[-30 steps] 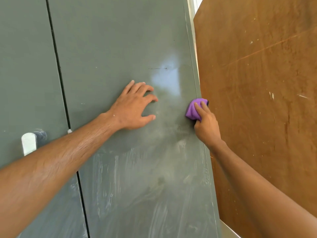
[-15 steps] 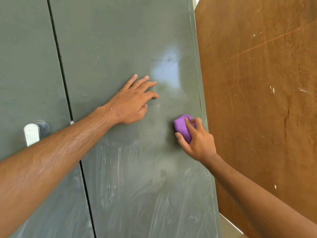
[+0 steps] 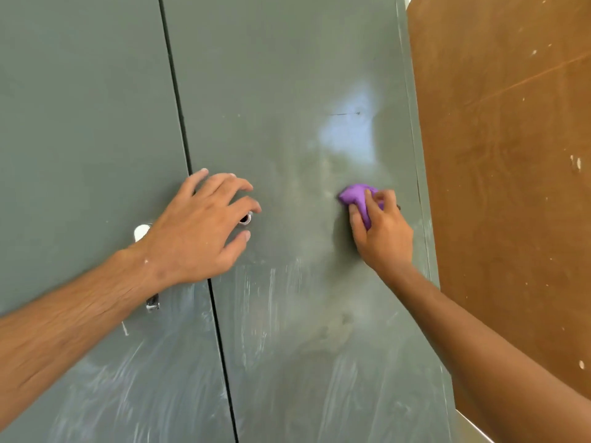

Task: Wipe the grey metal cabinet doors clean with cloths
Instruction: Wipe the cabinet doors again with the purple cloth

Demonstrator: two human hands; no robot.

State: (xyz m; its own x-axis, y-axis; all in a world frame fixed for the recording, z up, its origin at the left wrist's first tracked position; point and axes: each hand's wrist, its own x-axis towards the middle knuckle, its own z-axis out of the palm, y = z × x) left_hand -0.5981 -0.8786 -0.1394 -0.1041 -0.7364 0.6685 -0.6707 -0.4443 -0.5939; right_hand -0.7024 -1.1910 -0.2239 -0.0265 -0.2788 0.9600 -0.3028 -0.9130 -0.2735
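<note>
Right hand (image 3: 382,231) — fingers clamped on bunched purple cloth (image 3: 359,198), frame centre-right, long axis upper-left to lower-right | left hand (image 3: 198,228) — fingers spread on grey metal cabinet door (image 3: 287,75)

Place read as storage or utility corner, workshop-like; exact kind cannot be told. Grey metal cabinet seen close up: left door (image 3: 80,123) and right door (image 3: 287,75) divided by dark vertical seam, paint dulled by whitish smears low down. Pale metal handle (image 3: 140,232) fitted on left door, small round keyhole (image 3: 245,218) set in right door. Bare brown board (image 3: 505,187), scratched and flecked with white specks, stood just beside cabinet's right edge. Daylight patch reflected on right door.
</note>
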